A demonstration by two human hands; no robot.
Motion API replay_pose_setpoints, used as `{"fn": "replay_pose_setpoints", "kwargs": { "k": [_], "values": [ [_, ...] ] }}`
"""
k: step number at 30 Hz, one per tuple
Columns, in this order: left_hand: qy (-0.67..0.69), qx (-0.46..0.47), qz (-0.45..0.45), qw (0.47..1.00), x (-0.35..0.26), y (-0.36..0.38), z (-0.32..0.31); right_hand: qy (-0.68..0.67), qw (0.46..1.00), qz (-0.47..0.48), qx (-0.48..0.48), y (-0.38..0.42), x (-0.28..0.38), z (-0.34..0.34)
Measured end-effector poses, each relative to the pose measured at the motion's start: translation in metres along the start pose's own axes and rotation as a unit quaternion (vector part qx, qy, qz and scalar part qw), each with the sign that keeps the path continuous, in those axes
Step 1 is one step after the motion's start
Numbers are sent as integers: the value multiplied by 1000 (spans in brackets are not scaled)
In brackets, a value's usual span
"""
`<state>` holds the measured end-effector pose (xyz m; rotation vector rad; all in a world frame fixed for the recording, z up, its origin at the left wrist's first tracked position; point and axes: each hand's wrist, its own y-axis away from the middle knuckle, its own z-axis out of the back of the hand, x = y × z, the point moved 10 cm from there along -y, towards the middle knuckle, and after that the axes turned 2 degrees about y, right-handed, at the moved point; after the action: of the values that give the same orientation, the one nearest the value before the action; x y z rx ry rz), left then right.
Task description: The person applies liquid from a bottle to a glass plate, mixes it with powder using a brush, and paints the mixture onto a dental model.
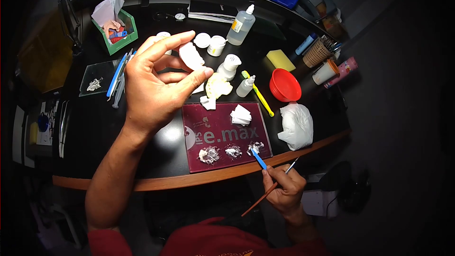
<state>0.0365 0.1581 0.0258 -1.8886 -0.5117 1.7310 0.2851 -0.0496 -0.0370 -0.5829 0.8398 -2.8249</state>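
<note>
My left hand (159,78) is raised over the desk, pinching a white plaster dental cast (191,57) between thumb and fingers. Low on the right, my right hand (286,190) grips a blue spatula (259,159) together with a thin brush (259,201) that has a reddish-brown handle. The spatula's tip touches the rightmost of three white paste heaps (255,149) on a maroon mixing slab (222,136) lettered "e.max". Folded white tissue (241,115) lies on the slab's upper part. Behind the left hand sits a yellowish dental cast (218,86), partly covered by the thumb.
Right of the slab are a white plastic bag (296,125), a red bowl (285,85), a yellow toothbrush (262,98) and a sponge (280,60). White jars (216,46) and a clear bottle (241,26) stand farther back. A green bin (124,33) is at back left. Wooden trim (166,183) edges the desk.
</note>
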Motion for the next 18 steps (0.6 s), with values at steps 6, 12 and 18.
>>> {"fn": "replay_pose_setpoints", "kwargs": {
  "k": [6,12,18],
  "values": [
    [-2,0,2,1000,0,0,0,-10,1000,-18,3,-1,-6,-1],
    [-4,-1,1,1000,1,0,0,-15,998,-41,49,-6,-8,-1],
    [-3,1,2,1000,1,-1,0,-19,999,-28,39,-6,-6,-1]
  ]
}}
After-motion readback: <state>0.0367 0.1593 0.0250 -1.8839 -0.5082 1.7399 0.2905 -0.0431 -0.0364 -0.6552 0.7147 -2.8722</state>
